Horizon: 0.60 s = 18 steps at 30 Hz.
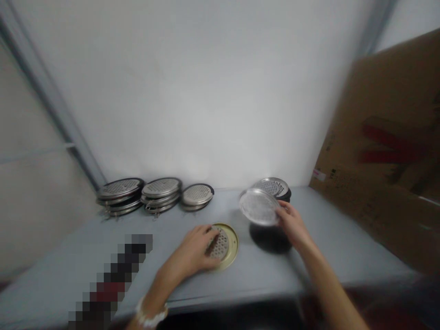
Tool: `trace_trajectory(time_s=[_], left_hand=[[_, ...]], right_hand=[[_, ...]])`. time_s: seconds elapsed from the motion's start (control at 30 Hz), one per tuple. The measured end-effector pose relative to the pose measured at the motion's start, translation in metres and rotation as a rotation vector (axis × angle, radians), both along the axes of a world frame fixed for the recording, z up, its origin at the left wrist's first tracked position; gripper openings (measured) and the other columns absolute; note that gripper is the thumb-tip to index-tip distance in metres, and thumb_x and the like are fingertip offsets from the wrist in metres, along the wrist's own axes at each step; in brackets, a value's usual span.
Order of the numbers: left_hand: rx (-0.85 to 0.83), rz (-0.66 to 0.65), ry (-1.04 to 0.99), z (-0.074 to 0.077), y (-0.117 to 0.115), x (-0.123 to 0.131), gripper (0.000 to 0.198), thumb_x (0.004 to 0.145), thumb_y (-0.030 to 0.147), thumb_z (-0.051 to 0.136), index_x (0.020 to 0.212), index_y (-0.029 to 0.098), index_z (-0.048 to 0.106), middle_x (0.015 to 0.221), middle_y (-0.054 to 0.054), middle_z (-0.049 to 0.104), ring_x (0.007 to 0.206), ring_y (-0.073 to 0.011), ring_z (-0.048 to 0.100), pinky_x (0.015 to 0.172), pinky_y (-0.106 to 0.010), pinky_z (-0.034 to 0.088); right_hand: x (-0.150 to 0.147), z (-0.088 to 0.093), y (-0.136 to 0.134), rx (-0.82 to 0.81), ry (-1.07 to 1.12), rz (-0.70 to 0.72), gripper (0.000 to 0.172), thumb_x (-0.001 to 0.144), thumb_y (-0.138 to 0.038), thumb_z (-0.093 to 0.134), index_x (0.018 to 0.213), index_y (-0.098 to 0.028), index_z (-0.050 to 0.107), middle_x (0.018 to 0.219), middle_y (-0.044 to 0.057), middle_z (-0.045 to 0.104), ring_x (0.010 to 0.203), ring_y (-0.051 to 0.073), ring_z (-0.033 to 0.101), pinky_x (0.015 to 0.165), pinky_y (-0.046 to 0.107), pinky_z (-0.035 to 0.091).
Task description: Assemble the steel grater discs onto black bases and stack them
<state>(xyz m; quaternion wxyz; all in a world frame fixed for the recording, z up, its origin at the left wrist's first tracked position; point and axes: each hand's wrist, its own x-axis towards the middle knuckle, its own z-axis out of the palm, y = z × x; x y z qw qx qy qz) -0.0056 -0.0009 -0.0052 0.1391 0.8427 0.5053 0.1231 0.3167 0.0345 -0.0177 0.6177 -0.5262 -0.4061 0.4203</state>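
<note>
My left hand (199, 250) grips a small round perforated metal disc (219, 246) at its left edge, with fingers above and thumb below. The disc lies inside a shallow gold-coloured round dish (234, 247) on the table. My right hand (291, 221) pinches the right edge of a silver round metal lid (258, 207), tilted and raised above the table. Motion blurs this lid, so its surface detail is unclear. Under it is a dark round shape (270, 238), either a shadow or a dark dish. Behind the lid sits a perforated silver round piece (275, 187) on dark ones.
Two stacks of perforated round metal tins (121, 187) (162, 187) and a lower pile (197, 195) stand along the back left. A large cardboard box (388, 156) borders the right side. A white wall (220, 91) rises behind the grey table (165, 291).
</note>
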Motion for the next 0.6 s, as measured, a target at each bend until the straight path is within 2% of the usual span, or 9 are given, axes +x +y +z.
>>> trace_trajectory(time_s=[0.13,0.43,0.6], left_hand=[[-0.013,-0.024,-0.038,0.001,-0.003,0.009,0.073,0.065,0.036,0.082,0.135,0.025,0.064,0.149,-0.015,0.055,0.138,-0.0386,0.047,0.116,-0.050,0.035],[-0.133,-0.021,-0.094,0.016,-0.012,0.015,0.069,0.068,0.035,0.083,0.134,0.024,0.066,0.147,-0.013,0.057,0.136,-0.0369,0.050,0.117,-0.047,0.037],[-0.125,-0.037,-0.084,0.013,-0.010,0.013,0.070,0.069,0.036,0.082,0.136,0.024,0.064,0.146,-0.013,0.058,0.134,-0.0357,0.052,0.116,-0.045,0.038]], right_hand=[[0.000,-0.001,0.000,-0.010,0.000,0.021,0.041,0.070,-0.038,0.074,0.105,-0.020,0.064,0.072,0.001,0.065,0.063,0.019,0.062,0.050,0.027,0.049],[0.000,0.000,0.002,-0.018,0.010,0.029,0.043,0.071,-0.037,0.075,0.108,-0.019,0.064,0.076,0.002,0.068,0.064,0.019,0.064,0.051,0.026,0.049],[0.000,0.001,0.001,-0.006,-0.002,0.031,0.041,0.071,-0.038,0.075,0.106,-0.019,0.065,0.073,0.001,0.067,0.063,0.019,0.062,0.050,0.026,0.047]])
